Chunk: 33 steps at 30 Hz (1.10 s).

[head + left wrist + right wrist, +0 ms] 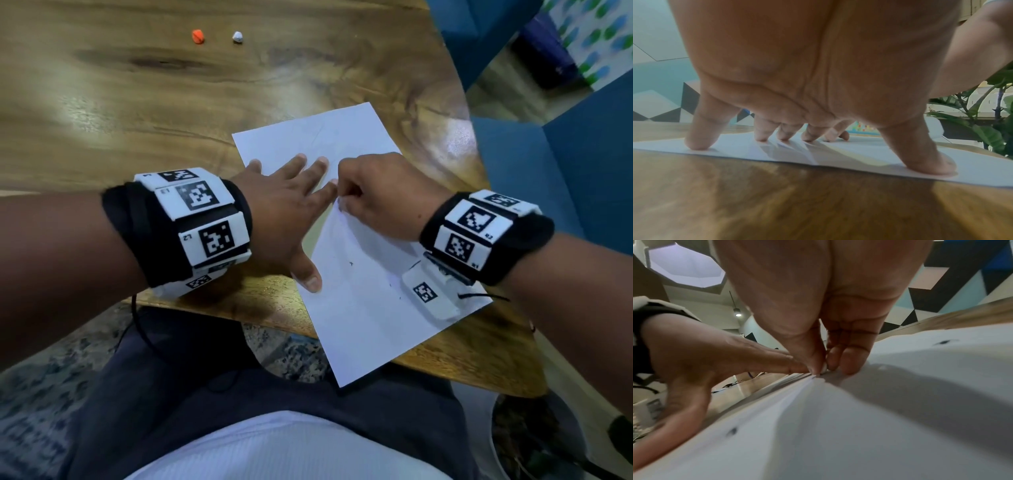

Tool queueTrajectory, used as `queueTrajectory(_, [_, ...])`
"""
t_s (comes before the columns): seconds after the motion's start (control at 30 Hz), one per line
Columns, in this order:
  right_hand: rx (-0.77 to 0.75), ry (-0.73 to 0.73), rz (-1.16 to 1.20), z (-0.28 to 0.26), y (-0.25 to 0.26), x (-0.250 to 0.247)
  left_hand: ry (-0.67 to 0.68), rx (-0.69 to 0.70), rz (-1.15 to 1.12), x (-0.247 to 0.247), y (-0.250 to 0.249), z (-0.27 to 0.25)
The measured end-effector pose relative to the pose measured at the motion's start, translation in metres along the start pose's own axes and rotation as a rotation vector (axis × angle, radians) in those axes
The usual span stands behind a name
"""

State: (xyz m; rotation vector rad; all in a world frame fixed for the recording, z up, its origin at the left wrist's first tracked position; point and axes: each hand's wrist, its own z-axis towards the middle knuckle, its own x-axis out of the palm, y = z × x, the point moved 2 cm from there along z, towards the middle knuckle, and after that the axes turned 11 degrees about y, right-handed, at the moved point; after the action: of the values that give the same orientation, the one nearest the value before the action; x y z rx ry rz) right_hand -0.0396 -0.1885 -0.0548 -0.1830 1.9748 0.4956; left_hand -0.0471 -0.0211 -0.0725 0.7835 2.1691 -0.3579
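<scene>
Paper sheet (359, 308) folded at the counter's (137, 102) near edge.
The left hand (284, 205), fingers straight and spread, presses it flat; the right hand (380, 195) pinches its raised fold between thumb and fingertips.

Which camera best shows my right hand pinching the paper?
Right wrist view: the right hand pinches the paper at its fold, thumb against finger. Head view shows only its back; left wrist view, barely a fingertip.

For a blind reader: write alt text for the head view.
On a brown wooden table, the left hand presses a white sheet of paper flat while the right hand pinches its raised edge. An orange lump and a white lump lie beyond.
</scene>
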Motion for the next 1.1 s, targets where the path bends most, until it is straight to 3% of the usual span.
queueTrajectory(0.07, [-0.037,0.028,0.013,-0.009,0.008,0.005,0.003,0.004,-0.013,0.0,0.0,0.0])
queueTrajectory(0.27, [-0.332,0.261,-0.015,-0.047,0.04,0.027,0.018,-0.009,0.012,0.0,-0.002,-0.001])
queueTrajectory(0.57, [0.052,-0.02,-0.014,0.001,-0.001,-0.004,0.002,0.013,-0.023,0.002,-0.001,-0.004])
queueTrajectory(0.73, [-0.143,0.138,-0.028,-0.031,0.035,0.016,0.015,0.022,-0.069,0.001,0.001,-0.004])
queueTrajectory(0.83, [-0.232,0.162,-0.024,-0.04,0.043,0.024,0.01,0.023,-0.056,0.003,0.001,-0.004])
queueTrajectory(1.03, [0.1,-0.023,0.011,-0.005,0.0,-0.002,0.001,0.04,-0.029,0.004,0.001,-0.007])
queueTrajectory(1.1, [0.147,-0.028,0.018,0.0,-0.008,-0.006,0.002,0.034,-0.018,0.005,0.002,-0.009])
